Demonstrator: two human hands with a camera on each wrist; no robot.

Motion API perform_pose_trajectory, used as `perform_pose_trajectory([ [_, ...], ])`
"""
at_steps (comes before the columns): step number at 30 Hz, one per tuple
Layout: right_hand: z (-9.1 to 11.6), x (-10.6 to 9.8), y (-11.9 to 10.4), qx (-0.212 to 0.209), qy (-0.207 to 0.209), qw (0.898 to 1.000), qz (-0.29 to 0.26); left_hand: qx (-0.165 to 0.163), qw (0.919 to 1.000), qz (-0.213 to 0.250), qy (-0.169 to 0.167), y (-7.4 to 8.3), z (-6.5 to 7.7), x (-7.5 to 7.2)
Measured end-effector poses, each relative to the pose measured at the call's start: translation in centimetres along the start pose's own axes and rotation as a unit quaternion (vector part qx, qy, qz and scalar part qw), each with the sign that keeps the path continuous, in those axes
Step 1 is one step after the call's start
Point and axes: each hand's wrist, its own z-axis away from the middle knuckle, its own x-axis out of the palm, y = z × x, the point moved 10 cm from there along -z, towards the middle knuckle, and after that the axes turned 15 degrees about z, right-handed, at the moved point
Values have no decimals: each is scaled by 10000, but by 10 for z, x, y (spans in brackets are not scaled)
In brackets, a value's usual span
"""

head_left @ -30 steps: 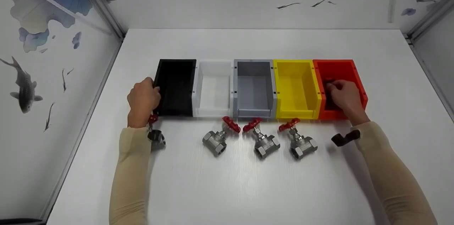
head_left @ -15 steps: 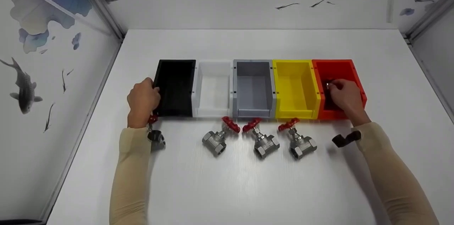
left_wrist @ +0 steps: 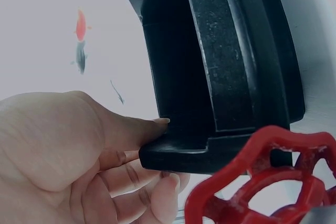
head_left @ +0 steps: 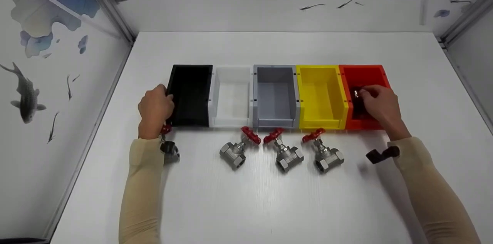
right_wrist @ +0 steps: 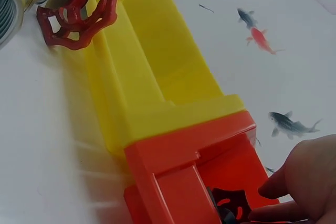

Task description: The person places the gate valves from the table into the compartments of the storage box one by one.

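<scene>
My left hand point(head_left: 156, 106) grips the left wall of the black bin point(head_left: 190, 96); in the left wrist view its thumb lies inside the rim, with the fingers outside. A valve's red handwheel point(left_wrist: 252, 153) shows close by, largely hidden under the left wrist in the head view. Over the red bin point(head_left: 362, 72), my right hand point(head_left: 381, 102) has its fingertips at a metal valve point(head_left: 356, 94) lying inside. In the right wrist view, that valve's dark red handwheel point(right_wrist: 236, 199) sits beside the spread thumb and fingers; one fingertip is right at its edge.
White point(head_left: 232, 115), grey point(head_left: 275, 101) and yellow point(head_left: 319, 97) bins stand side by side between black and red. In front lie three valves with red handwheels: left point(head_left: 233, 153), middle point(head_left: 288, 156) and right point(head_left: 327, 157). Fish-printed panels enclose the white table point(head_left: 246, 205).
My right hand has shifted slightly right and back toward me, exposing more of the metal valve in the red bin. My left hand has kept its grip on the black bin.
</scene>
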Motion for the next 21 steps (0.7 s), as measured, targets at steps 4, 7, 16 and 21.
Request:
perform_pose_trajectory([
  [4,6,-3,-3,-90,-25,9999,-50,-30,10000,-4,17,-1,0,0],
  [7,9,-3,-6,-162,-24,9999,-20,-39,10000,-9,39,-1,0,0],
  [16,17,-7,-13,-354,84,9993,33,-31,10000,-17,59,-2,-1,1],
  [21,23,-14,-17,-619,276,9977,-76,24,9999,1,106,-1,-1,1],
])
